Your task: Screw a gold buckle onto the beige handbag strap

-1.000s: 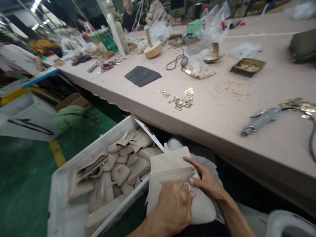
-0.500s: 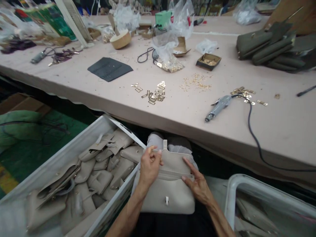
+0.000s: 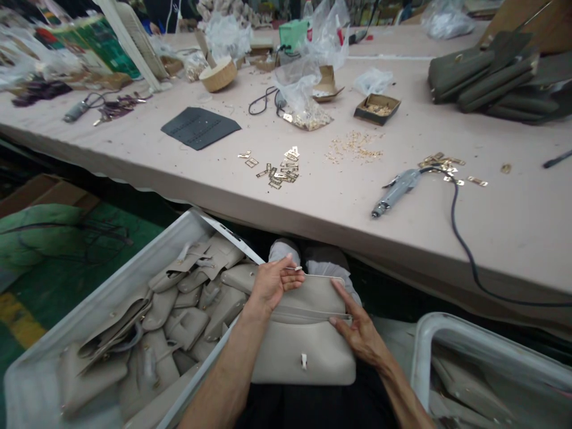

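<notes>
A beige bag (image 3: 308,351) lies on my lap with its flap folded up toward the table and a small clasp on its front. At the flap's upper left, my left hand (image 3: 277,283) is closed around the strap tab, whose tip shows by the fingers. My right hand (image 3: 360,328) grips the bag's right edge, thumb near the opening and fingers along the flap.
Beige bags fill a white bin (image 3: 192,381) at left; another bin (image 3: 420,351) stands at right. On the table (image 3: 313,208) are a corded screwdriver (image 3: 395,192), gold metal plates (image 3: 283,173), tiny fasteners, a small box (image 3: 378,109) and dark bags (image 3: 487,77).
My left hand has turned and closed over the tab, which stood up free before. My right hand holds the same place on the bag. The view has shifted slightly.
</notes>
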A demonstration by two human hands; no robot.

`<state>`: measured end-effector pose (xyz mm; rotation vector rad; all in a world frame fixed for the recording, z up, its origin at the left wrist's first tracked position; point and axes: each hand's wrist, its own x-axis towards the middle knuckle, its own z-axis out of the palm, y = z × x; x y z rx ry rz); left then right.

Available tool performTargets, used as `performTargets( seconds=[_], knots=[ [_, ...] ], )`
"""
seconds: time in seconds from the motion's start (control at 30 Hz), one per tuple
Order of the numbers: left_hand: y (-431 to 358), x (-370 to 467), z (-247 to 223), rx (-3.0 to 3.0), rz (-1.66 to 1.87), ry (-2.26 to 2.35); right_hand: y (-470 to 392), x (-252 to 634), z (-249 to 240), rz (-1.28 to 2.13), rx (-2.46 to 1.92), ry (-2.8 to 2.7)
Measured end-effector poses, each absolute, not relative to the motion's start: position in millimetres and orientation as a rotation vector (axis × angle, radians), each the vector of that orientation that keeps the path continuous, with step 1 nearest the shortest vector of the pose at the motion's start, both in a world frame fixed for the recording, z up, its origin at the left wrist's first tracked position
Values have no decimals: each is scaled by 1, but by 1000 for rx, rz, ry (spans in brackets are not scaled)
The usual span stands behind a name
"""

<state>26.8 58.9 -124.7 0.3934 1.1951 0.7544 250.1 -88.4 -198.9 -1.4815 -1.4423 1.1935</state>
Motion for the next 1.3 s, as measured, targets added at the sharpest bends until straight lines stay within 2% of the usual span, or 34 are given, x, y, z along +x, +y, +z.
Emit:
performTargets(
  seconds=[0.3,0.57,0.77,0.97,1.3],
  knots=[
    [38,37,-151,555,954,1203,-85,253,-197,1171,-1514,-1523],
    [37,40,-148,1071,983,1384,-82,253,-201,1164,-1518,-1522],
    [51,46,-146,825,1047,1351,-86,254,-196,1222,-1554,-1495],
    [53,49,-141,701,844,1283,-93,256,-198,1261,-1605,-1483],
    [60,50,-155,799,762,1411,-94,253,-195,1263,-1557,-1566]
  ],
)
